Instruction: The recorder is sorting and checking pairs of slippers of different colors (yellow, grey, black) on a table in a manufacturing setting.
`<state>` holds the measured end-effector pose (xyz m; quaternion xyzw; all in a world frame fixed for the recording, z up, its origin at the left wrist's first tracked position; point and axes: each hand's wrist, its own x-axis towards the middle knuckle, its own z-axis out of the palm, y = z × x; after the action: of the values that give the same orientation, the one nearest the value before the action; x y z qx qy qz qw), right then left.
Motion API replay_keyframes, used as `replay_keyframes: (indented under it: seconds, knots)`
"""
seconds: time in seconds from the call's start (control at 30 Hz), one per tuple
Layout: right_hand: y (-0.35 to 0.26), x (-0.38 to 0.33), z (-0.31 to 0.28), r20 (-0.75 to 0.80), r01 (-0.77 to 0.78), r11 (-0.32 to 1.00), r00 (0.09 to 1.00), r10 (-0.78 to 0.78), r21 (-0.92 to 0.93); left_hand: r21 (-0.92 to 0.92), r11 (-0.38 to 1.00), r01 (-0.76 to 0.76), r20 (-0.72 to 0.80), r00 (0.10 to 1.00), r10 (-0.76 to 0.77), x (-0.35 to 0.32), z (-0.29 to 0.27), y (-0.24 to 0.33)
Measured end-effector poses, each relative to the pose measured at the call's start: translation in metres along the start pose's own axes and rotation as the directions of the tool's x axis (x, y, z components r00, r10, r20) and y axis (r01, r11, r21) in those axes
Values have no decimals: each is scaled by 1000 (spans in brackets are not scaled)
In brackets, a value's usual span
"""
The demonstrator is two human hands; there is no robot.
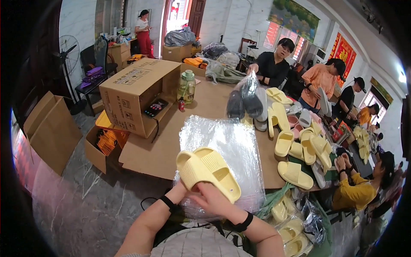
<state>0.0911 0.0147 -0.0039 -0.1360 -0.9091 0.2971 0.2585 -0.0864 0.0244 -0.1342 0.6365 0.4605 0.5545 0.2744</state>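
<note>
A pair of pale yellow slippers (212, 167), pressed together, is held up over a stack of clear plastic bags (231, 141) on the table. My left hand (181, 191) grips the slippers at their near left side, its fingers mostly hidden behind them. Closed against the near edge is my right hand (212, 199), with its fingertips partly tucked under the strap. Both wrists wear a black band.
Loose yellow slippers (295, 174) are heaped on the table's right. Across it, a person (274, 62) holds bagged dark slippers (246, 103). An open cardboard box (141, 92) and a green bottle (187, 88) stand at left. Bagged slippers (293, 231) fill a green sack at lower right.
</note>
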Motion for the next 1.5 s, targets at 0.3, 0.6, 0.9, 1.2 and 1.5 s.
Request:
replay_keyframes:
  seconds: [0.3, 0.6, 0.9, 1.2, 1.5]
  knots:
    - [-3, -12, -41, -336, -137, 920, 942, 6, -367, 29, 997, 78, -41, 996, -77, 16, 2, 16]
    - [36, -15, -23, -213, -340, 924, 903, 373, 176, -736, 618, 278, 40, 928, -370, 3, 1, -15]
    - [37, -17, -14, -248, -286, 951, 919, 306, 113, -530, 805, 268, 24, 953, -301, -8, 7, -69]
    - [36, -21, -14, -111, -392, 900, 902, 417, 191, 52, 988, 145, 45, 988, -148, -35, 2, -100]
    - [34, -18, -11, 32, -321, 922, 946, 322, 216, -893, 238, 382, 198, 809, -554, -41, -15, -90]
